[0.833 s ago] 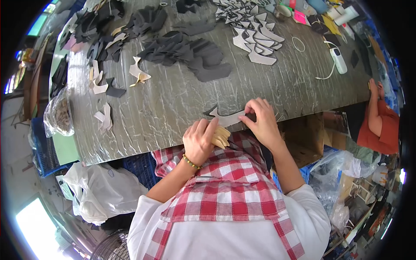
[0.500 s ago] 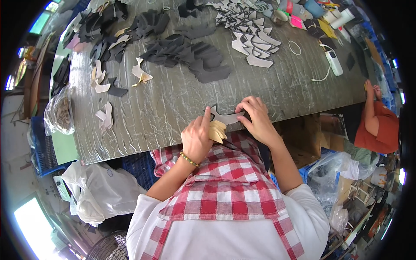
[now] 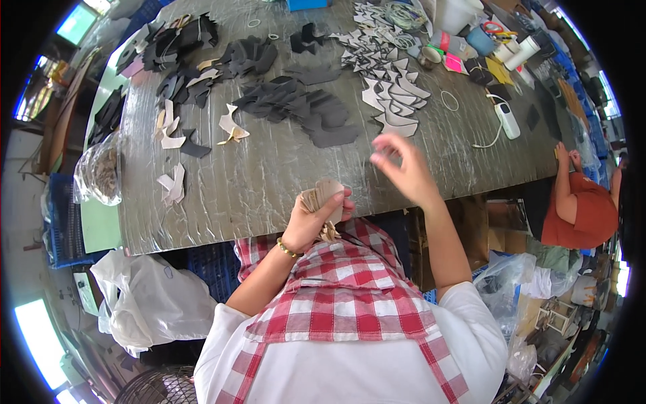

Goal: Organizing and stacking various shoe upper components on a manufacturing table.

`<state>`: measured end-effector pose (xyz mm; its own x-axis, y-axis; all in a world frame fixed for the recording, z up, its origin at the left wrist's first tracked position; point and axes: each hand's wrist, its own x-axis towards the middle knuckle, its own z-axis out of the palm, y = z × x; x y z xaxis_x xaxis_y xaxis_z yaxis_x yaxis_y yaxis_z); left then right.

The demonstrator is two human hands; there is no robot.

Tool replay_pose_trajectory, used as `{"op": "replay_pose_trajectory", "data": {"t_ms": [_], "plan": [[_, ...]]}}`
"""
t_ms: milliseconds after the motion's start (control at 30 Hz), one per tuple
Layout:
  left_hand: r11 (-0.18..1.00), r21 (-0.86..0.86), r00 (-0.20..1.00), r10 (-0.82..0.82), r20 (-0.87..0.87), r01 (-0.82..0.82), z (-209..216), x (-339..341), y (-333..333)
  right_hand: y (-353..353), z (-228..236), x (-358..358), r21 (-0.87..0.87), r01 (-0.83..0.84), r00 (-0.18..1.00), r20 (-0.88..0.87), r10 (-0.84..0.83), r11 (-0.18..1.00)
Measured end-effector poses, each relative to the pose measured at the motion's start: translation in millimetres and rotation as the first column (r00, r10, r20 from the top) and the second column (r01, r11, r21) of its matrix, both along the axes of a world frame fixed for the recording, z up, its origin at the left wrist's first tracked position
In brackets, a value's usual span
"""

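My left hand [image 3: 311, 219] is closed around a small stack of beige cut pieces [image 3: 326, 195], just over the table's near edge. More of the yellowish pieces [image 3: 328, 232] poke out below its fingers. My right hand [image 3: 408, 172] is raised over the table, slightly blurred, thumb and fingers apart with nothing visible between them. Just beyond its fingertips lies the nearest pale grey piece [image 3: 397, 125] of a long overlapping row of dark-edged pieces [image 3: 393, 91]. Left of that row, black cut pieces [image 3: 326, 121] lie fanned out on the table.
The table [image 3: 269, 178] has a wrinkled clear covering. Loose pale scraps [image 3: 173, 185] lie at its left. A white device with a cord [image 3: 506, 121], a rubber ring [image 3: 450, 101] and cups [image 3: 481, 40] sit at the right. Another person in red [image 3: 580, 209] is at the far right.
My right hand has moved forward from the near edge to the row's near end. The grey piece between my hands is gone from there. My left hand has turned, lifting the beige stack into view.
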<state>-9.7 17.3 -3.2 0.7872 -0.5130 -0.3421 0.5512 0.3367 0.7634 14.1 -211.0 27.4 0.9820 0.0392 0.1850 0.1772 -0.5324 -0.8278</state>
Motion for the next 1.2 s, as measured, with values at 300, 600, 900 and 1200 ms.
{"op": "replay_pose_trajectory", "data": {"t_ms": [300, 600, 900, 1200], "plan": [[0.926, 0.24, 0.889, 0.172, 0.424, -0.293, -14.1, 1.1, -5.5, 30.7, -2.2, -38.6, 0.247, 0.031, 0.976, -0.218, 0.024, 0.969], [0.823, 0.387, 0.726, 0.043, 0.686, -0.415, 12.0, -14.4, -17.3, 57.5, 8.8, -65.5, 0.035, 0.131, 0.987, 0.091, -0.133, 0.991], [0.889, 0.405, 0.747, -0.121, 0.653, -0.211, 12.3, -14.3, -8.4, 60.0, 12.6, -82.9, 0.204, 0.101, 0.994, -0.067, -0.089, 0.974], [0.933, 0.358, 0.903, -0.182, 0.389, 0.034, 9.4, -10.8, -6.2, 48.6, -3.7, -97.6, 0.527, 0.154, 0.942, -0.333, 0.036, 0.836]]}}
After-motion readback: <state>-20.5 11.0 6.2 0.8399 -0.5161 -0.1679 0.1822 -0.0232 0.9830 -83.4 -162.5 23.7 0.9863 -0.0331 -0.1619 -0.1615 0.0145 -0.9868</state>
